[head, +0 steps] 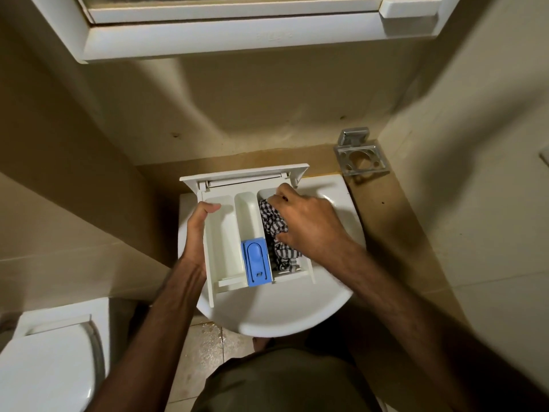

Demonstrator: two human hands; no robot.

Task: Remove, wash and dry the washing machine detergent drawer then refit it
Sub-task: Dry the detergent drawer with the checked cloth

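The white detergent drawer [225, 233] is held level over a white washbasin [282, 316], its front panel pointing at the wall. It has three compartments and a blue siphon cap [257, 261] in the middle one. My left hand [194, 233] grips the drawer's left wall, thumb hooked over the rim. My right hand [309, 224] holds a grey checked cloth [277, 233] bunched up and pushed into the right compartment. Much of the cloth is hidden under that hand.
A white toilet [50, 358] stands at the lower left. A metal holder [361, 156] is fixed to the wall at the basin's back right. A white window frame [231, 28] runs overhead. Beige walls close in on both sides; tiled floor [205, 352] shows below the basin.
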